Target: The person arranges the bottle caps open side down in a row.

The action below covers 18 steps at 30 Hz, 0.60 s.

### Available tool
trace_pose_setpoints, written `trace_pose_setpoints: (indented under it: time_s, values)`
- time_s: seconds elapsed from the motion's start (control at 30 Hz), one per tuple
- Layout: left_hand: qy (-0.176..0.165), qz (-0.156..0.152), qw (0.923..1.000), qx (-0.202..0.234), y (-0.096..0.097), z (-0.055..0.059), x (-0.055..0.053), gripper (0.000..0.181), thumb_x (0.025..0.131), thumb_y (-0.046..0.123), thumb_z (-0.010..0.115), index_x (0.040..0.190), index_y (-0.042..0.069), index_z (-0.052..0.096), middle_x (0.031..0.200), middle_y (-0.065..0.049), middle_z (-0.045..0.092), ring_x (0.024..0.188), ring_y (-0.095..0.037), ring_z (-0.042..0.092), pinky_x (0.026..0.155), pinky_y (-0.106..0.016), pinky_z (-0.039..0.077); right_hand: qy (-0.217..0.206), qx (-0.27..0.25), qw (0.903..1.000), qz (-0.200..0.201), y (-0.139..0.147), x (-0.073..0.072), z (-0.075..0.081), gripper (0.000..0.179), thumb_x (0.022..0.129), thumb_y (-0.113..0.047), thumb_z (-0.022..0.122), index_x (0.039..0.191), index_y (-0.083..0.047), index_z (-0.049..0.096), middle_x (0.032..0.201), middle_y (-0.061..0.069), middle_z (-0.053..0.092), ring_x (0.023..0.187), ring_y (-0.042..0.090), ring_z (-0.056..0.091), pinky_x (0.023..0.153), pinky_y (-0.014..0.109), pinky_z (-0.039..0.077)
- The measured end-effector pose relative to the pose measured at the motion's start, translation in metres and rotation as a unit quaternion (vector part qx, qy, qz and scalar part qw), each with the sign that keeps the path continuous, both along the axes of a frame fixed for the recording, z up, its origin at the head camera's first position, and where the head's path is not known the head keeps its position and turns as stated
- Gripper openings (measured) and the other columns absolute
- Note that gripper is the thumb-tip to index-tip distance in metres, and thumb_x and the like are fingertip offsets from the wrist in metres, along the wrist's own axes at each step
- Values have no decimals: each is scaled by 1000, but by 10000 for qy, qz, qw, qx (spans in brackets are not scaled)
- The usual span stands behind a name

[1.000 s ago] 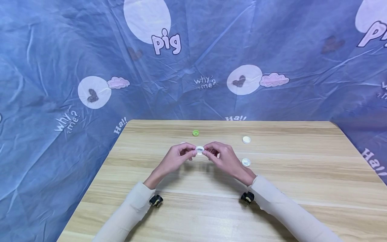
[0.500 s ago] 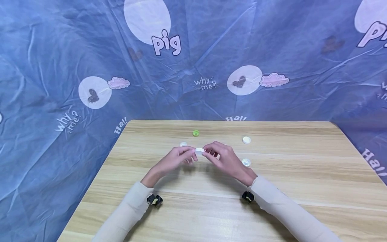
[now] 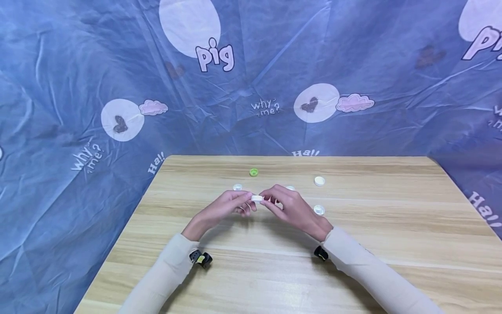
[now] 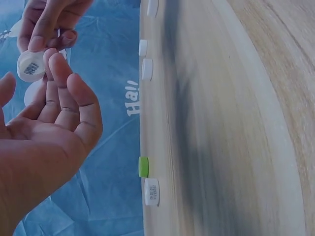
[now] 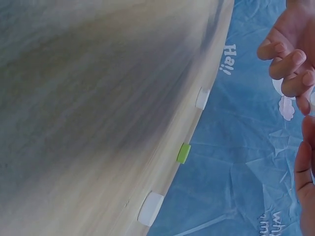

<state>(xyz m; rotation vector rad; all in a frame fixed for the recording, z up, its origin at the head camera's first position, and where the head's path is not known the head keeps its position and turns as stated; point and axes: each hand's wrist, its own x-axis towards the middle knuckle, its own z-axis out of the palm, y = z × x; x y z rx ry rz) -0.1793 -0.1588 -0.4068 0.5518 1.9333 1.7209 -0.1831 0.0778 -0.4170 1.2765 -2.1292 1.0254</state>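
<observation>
In the head view, a small white bottle cap is up off the table between my two hands. My right hand pinches it by the edge between thumb and fingers. My left hand is at the cap's other side, palm turned up in the left wrist view. There its thumb stands apart from the cap, while its fingers extend loosely beside and behind it. Dark printing shows inside the cap. In the right wrist view, the left hand's fingers appear, and the cap is nearly cut off by the frame.
A green cap lies towards the back of the wooden table. Several white caps lie around: one near the left hand, one behind the right, two farther right, one at the back and one nearer.
The held cap has tilted from showing its hollow inside to showing its side, and has lowered slightly. The left hand has turned and dropped a little, uncovering a white cap behind it.
</observation>
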Motion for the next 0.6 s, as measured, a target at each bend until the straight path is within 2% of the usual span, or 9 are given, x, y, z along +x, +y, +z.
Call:
trace_pose_setpoints:
  time_s: [0.1,0.17,0.27,0.47,0.6]
  values:
    - [-18,-31,10000,28,1,1,0,45,99,35,48,115,-6,60,96,-15,64,86,-45,53,81,-51,47,50,111,9999,26,0,0,0,16,88,-14,68,104,-9,66,89,-4,64,75,3,57,63,13,47]
    - [-17,-28,10000,38,1,2,1,41,99,33,49,114,-3,62,96,-16,64,87,-49,51,81,-53,46,15,153,9999,30,1,1,1,16,89,-15,67,104,-9,66,89,-4,64,76,3,57,63,11,46]
    - [-8,-9,10000,44,2,2,1,38,99,32,49,112,-1,63,95,-15,64,86,-46,53,82,-53,46,-43,171,9998,40,1,1,1,16,89,-15,66,104,-9,66,90,-4,64,76,4,57,63,13,47]
    - [74,47,10000,20,2,3,2,45,99,32,49,116,-8,58,94,-14,64,80,-29,58,83,-56,45,-159,126,9998,66,1,2,2,16,89,-15,66,105,-9,66,91,-4,64,77,4,57,61,17,50]
    - [170,146,9997,-44,3,4,4,42,99,34,49,114,-4,61,94,-13,64,82,-34,58,84,-58,44,-187,53,9998,49,1,2,1,17,89,-16,67,104,-9,66,91,-5,64,77,3,56,62,17,49]
